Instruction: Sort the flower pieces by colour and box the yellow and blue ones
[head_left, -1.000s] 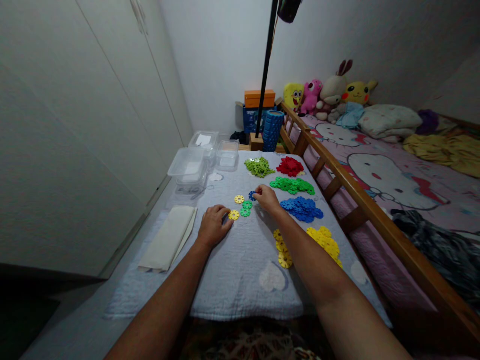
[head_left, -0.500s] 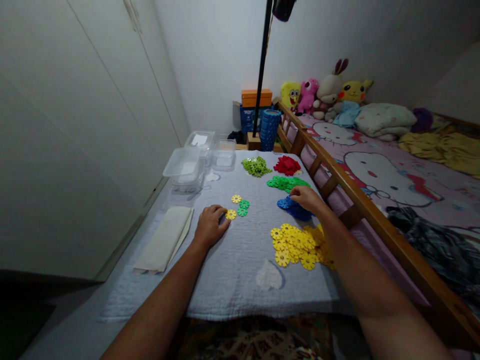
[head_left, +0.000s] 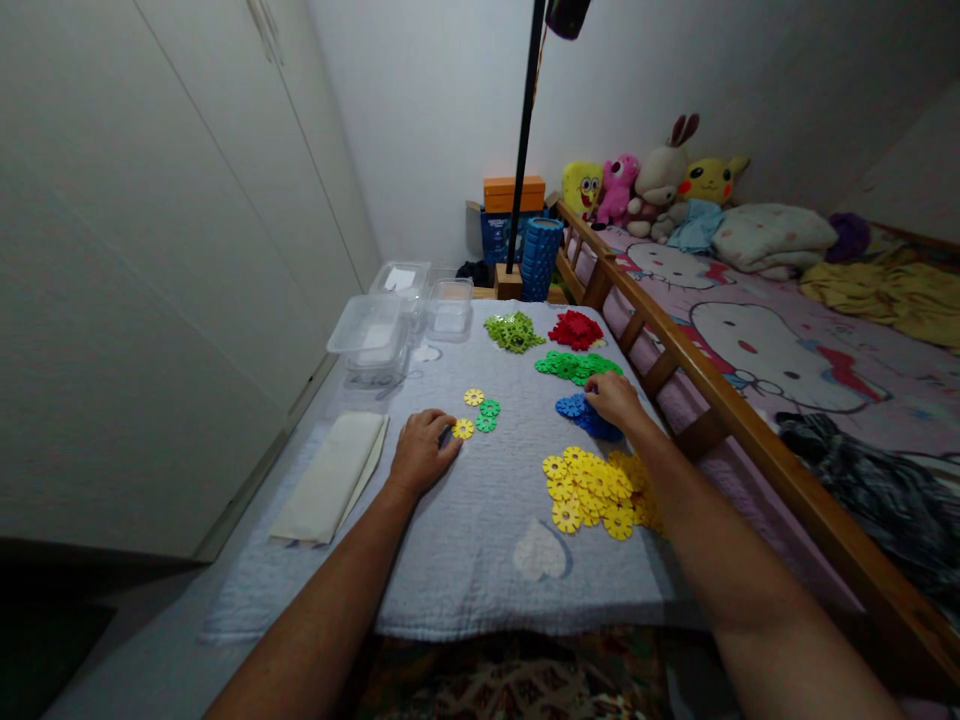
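My left hand rests on the cloth with its fingers curled, thumb and forefinger at the left edge of a yellow snowflake disc. Two green snowflake discs and another yellow snowflake disc lie flat just beyond it. Over on the right, my right hand is closed in a pinch at the pile of blue snowflake discs; its fingertips hide most of the piece they grip. Nearer me, under the right forearm, spreads a heap of yellow snowflake discs.
Behind the blue pile lie green, red and lime-green pieces. Clear plastic containers stand at the back left, a folded beige cloth at the left. The wooden bed rail borders the right side.
My right hand has shifted very slightly at the blue pile. My left hand and the discs beside it look the same.
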